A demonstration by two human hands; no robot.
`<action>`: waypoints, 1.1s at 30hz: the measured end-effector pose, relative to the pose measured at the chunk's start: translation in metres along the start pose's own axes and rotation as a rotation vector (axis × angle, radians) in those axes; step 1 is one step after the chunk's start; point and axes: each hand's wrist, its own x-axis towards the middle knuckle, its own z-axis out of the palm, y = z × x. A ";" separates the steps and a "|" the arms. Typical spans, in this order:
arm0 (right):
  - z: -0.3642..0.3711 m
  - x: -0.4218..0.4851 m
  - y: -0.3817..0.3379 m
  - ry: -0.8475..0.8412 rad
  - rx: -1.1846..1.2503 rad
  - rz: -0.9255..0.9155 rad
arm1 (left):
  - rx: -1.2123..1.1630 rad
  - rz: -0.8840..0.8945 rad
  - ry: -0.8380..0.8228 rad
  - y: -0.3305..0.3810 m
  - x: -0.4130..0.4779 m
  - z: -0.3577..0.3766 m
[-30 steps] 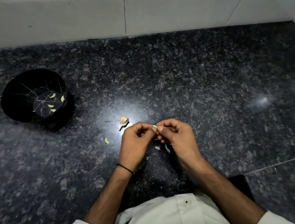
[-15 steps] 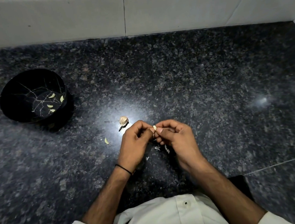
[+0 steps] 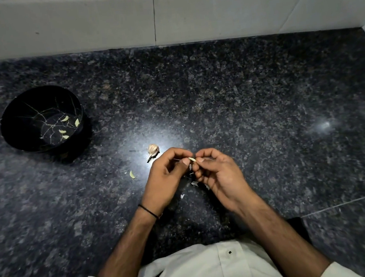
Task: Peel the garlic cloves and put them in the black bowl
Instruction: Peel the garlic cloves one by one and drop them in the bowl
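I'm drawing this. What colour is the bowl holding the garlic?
The bowl is black with thin pale branching lines inside, clearest in the head view.

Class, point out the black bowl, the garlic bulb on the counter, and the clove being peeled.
black bowl [image 3: 17, 116], head view, inner wall
garlic bulb [image 3: 153, 149], head view, its middle
garlic clove [image 3: 192, 159], head view, exposed tip

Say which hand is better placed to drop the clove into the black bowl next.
Left, probably. The left hand and the right hand both pinch the clove, but the black bowl stands off to the left.
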 end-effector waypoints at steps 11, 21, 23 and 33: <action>-0.003 0.002 0.008 0.059 -0.297 -0.141 | 0.020 -0.036 0.067 -0.005 0.000 -0.001; -0.006 0.005 0.011 0.112 -0.743 -0.370 | 0.078 -0.085 0.125 -0.008 -0.002 -0.007; -0.005 0.004 0.011 0.102 -0.784 -0.384 | 0.104 -0.077 0.123 -0.010 -0.002 -0.008; -0.007 0.003 0.005 0.041 -0.841 -0.373 | 0.133 -0.074 0.101 -0.002 0.001 -0.009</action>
